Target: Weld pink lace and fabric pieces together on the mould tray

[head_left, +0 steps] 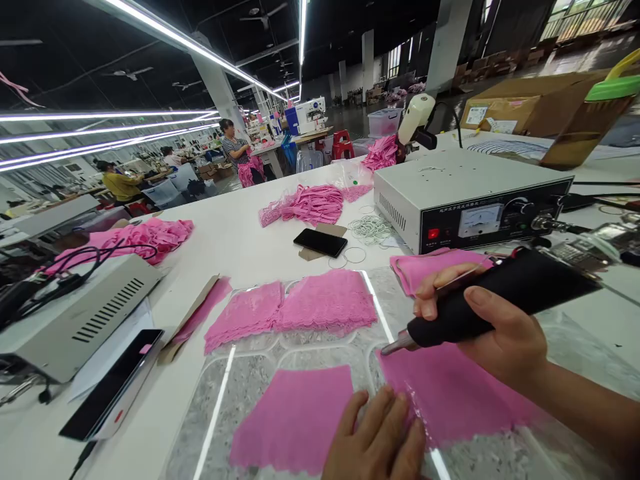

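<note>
My right hand (500,327) is closed around a black handheld ultrasonic welder (480,303). Its metal tip touches the upper left corner of a pink fabric piece (450,393). My left hand (377,440) lies flat with fingers stretched out, pressing on the left edge of that piece. To its left, another pink fabric piece (300,413) lies on the grey patterned mat (200,400). Behind them sit two stacks of pink lace fabric (325,300), side by side. A folded pink piece (410,270) lies partly behind the welder.
A grey power box (465,180) with a meter stands at the back right. A black phone (320,242), elastic loops (373,229) and pink strips (315,203) lie farther back. Another grey box (85,313) and a tablet (113,383) are at left. Co-workers sit beyond.
</note>
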The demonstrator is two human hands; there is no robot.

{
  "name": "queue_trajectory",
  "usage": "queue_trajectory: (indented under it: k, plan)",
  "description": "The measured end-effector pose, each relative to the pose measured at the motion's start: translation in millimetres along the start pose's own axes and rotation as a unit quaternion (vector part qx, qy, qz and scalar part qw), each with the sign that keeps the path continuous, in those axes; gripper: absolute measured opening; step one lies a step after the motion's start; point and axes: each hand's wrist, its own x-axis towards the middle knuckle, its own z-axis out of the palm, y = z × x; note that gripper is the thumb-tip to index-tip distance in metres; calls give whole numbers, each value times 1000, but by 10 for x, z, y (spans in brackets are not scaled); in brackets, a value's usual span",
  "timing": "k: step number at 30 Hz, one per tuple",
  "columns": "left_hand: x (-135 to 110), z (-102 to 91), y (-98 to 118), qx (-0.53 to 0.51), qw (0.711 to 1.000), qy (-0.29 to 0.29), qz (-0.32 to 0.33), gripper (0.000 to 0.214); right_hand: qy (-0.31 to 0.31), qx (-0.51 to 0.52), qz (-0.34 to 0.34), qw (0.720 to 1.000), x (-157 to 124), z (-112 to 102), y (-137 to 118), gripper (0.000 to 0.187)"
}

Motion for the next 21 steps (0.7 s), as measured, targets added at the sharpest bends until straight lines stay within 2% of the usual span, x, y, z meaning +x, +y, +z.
queue_trajectory:
  k: [2,5,13,18,19,21]
  plan:
    - [-21,-21,-10,3,1000,-22,11,46,1,-1,3,1000,1,4,3,17]
    - [-51,-3,0,4,1000,-8,-4,46,-1,-6,12,1000,8,13,6,18]
    - [-44,-25,-19,12,999,-39,17,48,11,-10,17,1000,16,40,11,20]
    - [52,60,44,-3,997,29,-72,52,29,-7,15,999,31,21,-43,20]
    - [72,78,50,-2,996,32,-88,51,33,-11,13,999,37,8,-64,21]
    - [103,100,45,5,995,4,-97,51,42,-29,8,999,51,-27,-118,24]
